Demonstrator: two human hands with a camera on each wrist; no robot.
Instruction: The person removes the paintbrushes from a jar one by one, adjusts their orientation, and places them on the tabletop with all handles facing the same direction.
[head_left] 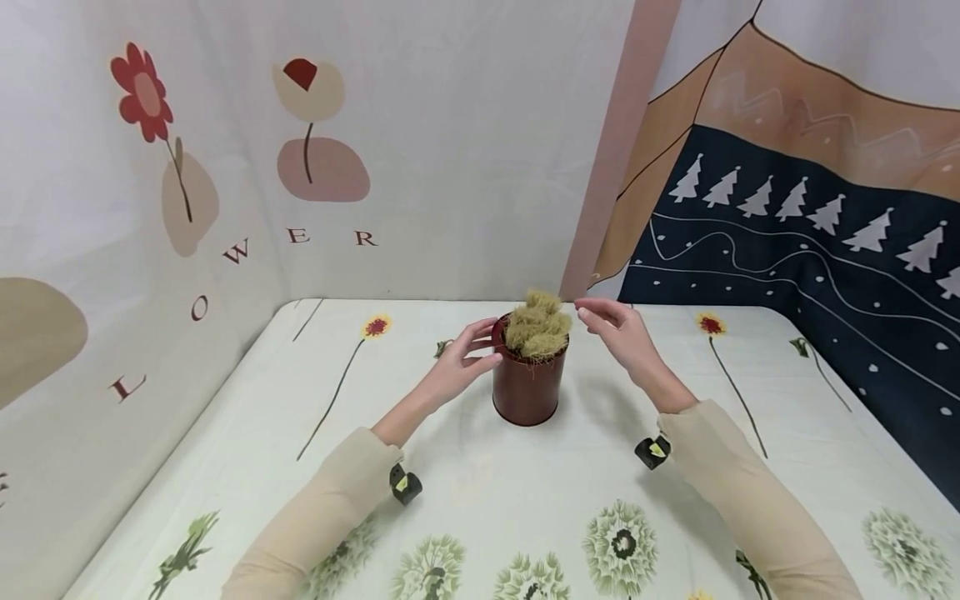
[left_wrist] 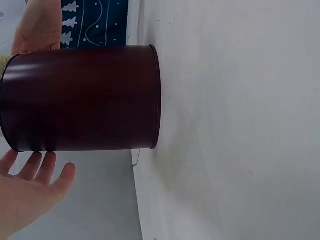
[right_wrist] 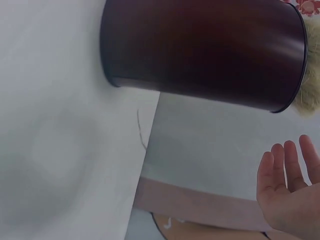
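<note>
So the dark red pot [head_left: 527,385] is standing upright in the middle of the table [head_left: 525,500], on the flowery cloth, stuffed with a clump of dry yellowish moss [head_left: 537,325] that sticks up past the rim. My left hand [head_left: 467,357] is right at the pot's left side near the rim, fingers straight and a bit spread, can't tell if they actually touch it. My right hand [head_left: 619,333] hovers just beside the moss on the right, fingers relaxed and loosely apart, holding nothing.

Long beige sleeves cover both arms, each wrist carrying a small black camera with a yellow-green marking
</note>
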